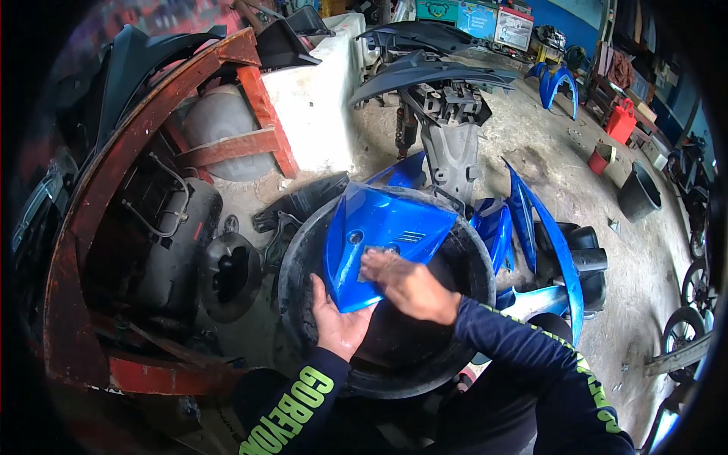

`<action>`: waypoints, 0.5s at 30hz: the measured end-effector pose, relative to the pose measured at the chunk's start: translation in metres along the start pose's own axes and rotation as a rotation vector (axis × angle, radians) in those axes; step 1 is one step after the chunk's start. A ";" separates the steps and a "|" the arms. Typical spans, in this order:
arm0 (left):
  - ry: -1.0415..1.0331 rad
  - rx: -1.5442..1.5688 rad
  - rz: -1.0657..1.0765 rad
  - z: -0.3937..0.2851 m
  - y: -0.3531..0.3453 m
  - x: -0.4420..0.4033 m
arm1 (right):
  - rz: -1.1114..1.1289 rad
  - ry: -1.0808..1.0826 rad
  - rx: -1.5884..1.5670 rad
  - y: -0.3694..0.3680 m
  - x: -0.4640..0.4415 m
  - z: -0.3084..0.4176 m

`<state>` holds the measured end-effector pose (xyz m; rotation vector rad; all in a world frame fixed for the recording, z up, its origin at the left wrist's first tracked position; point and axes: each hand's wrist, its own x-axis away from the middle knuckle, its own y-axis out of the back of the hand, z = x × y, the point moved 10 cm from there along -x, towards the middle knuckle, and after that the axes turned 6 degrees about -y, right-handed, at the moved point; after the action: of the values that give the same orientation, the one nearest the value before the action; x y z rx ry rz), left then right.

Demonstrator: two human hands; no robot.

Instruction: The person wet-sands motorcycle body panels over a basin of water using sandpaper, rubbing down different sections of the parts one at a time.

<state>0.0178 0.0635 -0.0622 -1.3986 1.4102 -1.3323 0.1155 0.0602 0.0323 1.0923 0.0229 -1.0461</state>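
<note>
Blue and glossy, the panel (387, 216) is tilted over the wide black tub (485, 303), covering its 12 o'clock side; from where I stand I cannot tell if it touches the rim. At the panel's 7 o'clock the person's left hand (343, 322) is cupped under the narrow tip, thumb standing out beside the edge — the other fingers run out of sight beneath, so I cannot tell how far they close.

The right hand (413, 284) comes across from 5 o'clock, its fingers bunched together and pressed to the panel's face. A small grey scrap (366, 265) pokes out at the fingertips, and whether they pinch it or only push it flat I cannot tell.

Around the tub the floor is crowded. At 1 o'clock stands a grimy bike frame (451, 155), with a blue fender (560, 87) well beyond it. At 3 o'clock a long curved blue strip (565, 265) stands close to the tub. Farther off, at 2 o'clock, a black bucket (639, 193) leans over near a red pail (600, 158). Toward 9 o'clock — a worn red wooden frame (80, 235).
</note>
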 end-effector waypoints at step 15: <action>-0.023 -0.066 -0.054 -0.001 0.008 0.000 | 0.030 -0.044 0.130 -0.002 -0.003 -0.017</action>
<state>0.0153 0.0621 -0.0695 -1.5001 1.4223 -1.3098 0.1201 0.0749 0.0237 1.1832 -0.0975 -1.0556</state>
